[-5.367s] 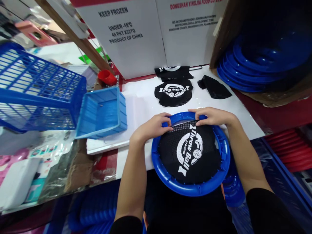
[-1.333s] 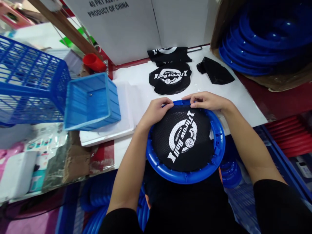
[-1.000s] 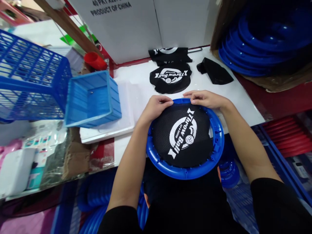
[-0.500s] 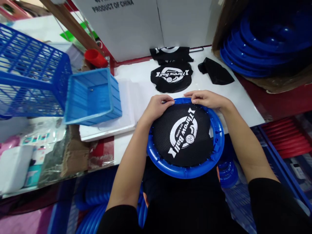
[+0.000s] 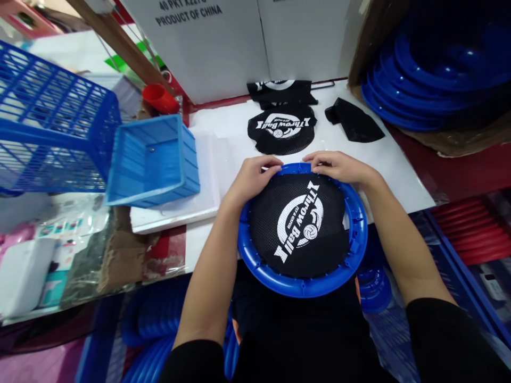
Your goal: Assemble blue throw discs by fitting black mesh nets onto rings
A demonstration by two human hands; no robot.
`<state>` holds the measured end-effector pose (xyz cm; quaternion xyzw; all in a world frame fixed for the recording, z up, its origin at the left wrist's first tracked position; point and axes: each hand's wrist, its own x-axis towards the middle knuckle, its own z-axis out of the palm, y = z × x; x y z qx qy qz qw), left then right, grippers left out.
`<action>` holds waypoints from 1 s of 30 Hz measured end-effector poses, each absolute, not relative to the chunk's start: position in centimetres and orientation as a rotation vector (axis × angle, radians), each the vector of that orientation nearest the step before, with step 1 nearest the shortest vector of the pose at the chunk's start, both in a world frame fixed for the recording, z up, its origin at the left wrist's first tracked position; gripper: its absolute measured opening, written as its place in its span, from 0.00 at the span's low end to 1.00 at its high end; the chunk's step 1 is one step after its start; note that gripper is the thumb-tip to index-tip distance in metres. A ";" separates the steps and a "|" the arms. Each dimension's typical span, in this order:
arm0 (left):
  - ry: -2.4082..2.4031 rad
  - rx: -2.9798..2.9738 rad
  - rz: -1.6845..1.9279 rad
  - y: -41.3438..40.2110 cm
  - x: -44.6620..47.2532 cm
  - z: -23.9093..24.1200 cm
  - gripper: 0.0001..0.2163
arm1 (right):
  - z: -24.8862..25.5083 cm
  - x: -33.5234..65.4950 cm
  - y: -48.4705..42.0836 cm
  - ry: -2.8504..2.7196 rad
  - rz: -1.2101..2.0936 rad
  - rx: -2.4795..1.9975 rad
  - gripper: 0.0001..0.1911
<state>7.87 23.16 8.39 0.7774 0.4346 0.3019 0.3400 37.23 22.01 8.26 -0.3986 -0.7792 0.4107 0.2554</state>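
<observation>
A blue plastic ring (image 5: 303,288) leans on the table's front edge, tilted toward me. Black mesh fabric (image 5: 271,213) printed "Throw Ball" spans its inside, with a small gap at the right side. My left hand (image 5: 257,178) pinches the ring's far rim and the mesh edge on the left. My right hand (image 5: 337,166) is closed on the same rim a little to the right, thumb on the near side. Beyond the ring lies another printed mesh piece (image 5: 265,139). A folded black mesh piece (image 5: 357,123) rests to its right.
A light blue bin (image 5: 157,183) sits at left beside a blue basket (image 5: 99,138) and red cup (image 5: 159,98). White cartons (image 5: 215,53) stand behind. Stacked blue rings (image 5: 383,96) fill a box at right; red rings (image 5: 471,229) lie lower right.
Both hands keep their hold at the far rim, with only slight finger shifts. The view has tilted a little, so everything sits slightly lower.
</observation>
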 end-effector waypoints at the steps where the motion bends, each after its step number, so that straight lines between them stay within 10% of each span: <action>1: 1.131 2.033 0.801 23.1 7.6 8.7 0.08 | 8.3 37.2 21.9 -2.093 1.093 -1.090 0.08; 16: 1.258 1.994 0.694 22.5 8.4 8.5 0.05 | 7.7 35.9 20.7 -2.489 0.768 -0.950 0.20; 30: 0.787 2.716 0.570 20.1 10.1 8.5 0.09 | 8.3 35.0 20.7 -2.375 0.880 -0.964 0.04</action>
